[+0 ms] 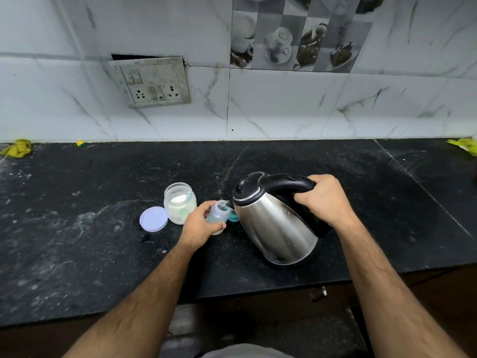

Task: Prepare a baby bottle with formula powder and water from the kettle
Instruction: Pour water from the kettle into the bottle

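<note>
- Far left on the black table, a yellow cloth sits at the wall.
- Moving right, the lavender lid lies flat, touching the open jar of white powder at its two o'clock.
- Our left hand has its fingers curled round the baby bottle, tilted toward one o'clock, mouth open.
- A teal cap peeks out just behind the bottle.
- At three o'clock from the bottle, the steel kettle tips left, spout right at the bottle's mouth.
- Our right hand clenches the kettle's black handle, fingers wrapped fully round.
- Far right, another yellow cloth.
</note>
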### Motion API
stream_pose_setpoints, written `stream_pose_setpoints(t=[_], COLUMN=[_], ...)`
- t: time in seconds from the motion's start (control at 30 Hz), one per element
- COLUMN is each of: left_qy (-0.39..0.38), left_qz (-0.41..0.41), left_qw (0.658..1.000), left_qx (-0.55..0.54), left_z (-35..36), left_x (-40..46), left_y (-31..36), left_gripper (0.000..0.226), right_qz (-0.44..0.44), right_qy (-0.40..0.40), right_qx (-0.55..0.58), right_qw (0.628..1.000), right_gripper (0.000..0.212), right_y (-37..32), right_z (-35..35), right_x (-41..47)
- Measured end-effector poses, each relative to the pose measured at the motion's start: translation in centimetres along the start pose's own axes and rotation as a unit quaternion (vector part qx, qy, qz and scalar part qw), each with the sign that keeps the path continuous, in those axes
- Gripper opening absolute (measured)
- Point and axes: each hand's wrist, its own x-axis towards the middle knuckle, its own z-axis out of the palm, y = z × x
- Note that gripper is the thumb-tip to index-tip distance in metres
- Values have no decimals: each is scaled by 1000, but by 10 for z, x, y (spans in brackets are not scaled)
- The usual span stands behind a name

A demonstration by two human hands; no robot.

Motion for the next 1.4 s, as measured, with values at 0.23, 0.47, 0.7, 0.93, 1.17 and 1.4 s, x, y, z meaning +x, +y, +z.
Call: stream_pose_setpoints(t=[0.23, 0.47, 0.7, 0.93, 1.17, 1.4], left_qy=[-1, 0, 0, -1, -5, -6], left_qz=[-1, 1, 2, 1, -1, 1], left_qw=[1000, 1000, 1000, 1000, 1000, 1000], left_qx=[-2, -6, -3, -8, -7, -10], left_z=[0, 0, 0, 0, 0, 0], left_x=[2, 0, 0, -1, 0, -1], left_y=[-1, -1, 0, -1, -3, -3], left_gripper=[62, 61, 59, 59, 60, 59], right_qz=[2, -1, -2, 1, 0, -5], right_qy=[-4, -5, -6, -7, -7, -8], right_qx=[3, 4, -6, -8, -7, -6], right_qw=[1000, 1000, 1000, 1000, 1000, 1000], right_gripper=[5, 5, 6, 5, 6, 6], right_y=[-1, 0, 1, 1, -1, -3], right_z=[-1, -1, 0, 0, -1, -1], right_x=[-1, 0, 1, 1, 0, -1])
